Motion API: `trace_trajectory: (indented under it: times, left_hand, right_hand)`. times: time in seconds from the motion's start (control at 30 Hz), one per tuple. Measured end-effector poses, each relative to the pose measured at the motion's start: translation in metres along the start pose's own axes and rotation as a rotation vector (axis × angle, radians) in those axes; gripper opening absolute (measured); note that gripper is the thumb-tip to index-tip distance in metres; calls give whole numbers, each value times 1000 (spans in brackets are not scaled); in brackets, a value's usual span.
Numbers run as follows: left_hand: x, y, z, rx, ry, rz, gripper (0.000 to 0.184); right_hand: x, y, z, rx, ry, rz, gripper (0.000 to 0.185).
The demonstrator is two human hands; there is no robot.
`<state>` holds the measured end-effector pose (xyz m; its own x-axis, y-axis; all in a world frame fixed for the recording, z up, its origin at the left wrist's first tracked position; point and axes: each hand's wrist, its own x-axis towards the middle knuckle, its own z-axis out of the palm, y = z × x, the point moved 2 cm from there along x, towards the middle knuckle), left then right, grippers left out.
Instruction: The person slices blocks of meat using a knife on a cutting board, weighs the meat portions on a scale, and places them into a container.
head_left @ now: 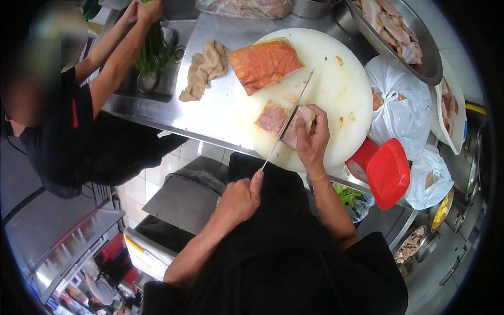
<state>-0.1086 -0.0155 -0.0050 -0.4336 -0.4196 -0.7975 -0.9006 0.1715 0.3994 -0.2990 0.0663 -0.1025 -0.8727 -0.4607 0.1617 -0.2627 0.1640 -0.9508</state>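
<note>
Left hand (239, 203) grips long steel knife (292, 116); curled right hand (314, 140) clasps pinkish meat (290, 138); upper right, round steel bowl (431, 76) holds meat slices (386, 26).

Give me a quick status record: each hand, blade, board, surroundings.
Left hand: holds the knife
Right hand: grips the small meat piece
Blade: across the meat; cut depth unclear
Cutting board: round, white
Also on board: larger browned slab
Left of board: tan cloth
Co-worker's hands: holding long greens
</note>
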Motion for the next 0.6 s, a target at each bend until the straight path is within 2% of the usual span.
trace_trajectory:
  times: [0.17,0.27,0.37,0.47,0.57,0.6]
  left_hand:
    - [23,4,10,19,74,74,75]
    - [45,8,13,9,36,78,77]
    - [49,13,11,8,55,84,79]
    - [43,16,12,23,90,84,79]
    - [47,-13,30,64,168,190,80]
    - [43,-17,29,74,183,200,80]
  right_hand:
    - [0,-9,-1,-38,-10,36,32]
    - [1,-10,0,-26,-8,24,31]
    - [-1,-5,0,-51,-32,-13,46]
    - [-6,-26,-2,-151,-106,-263,69]
    - [-10,-22,-8,-82,-202,-188,88]
    - [-12,-30,-7,-6,-232,-129,89]
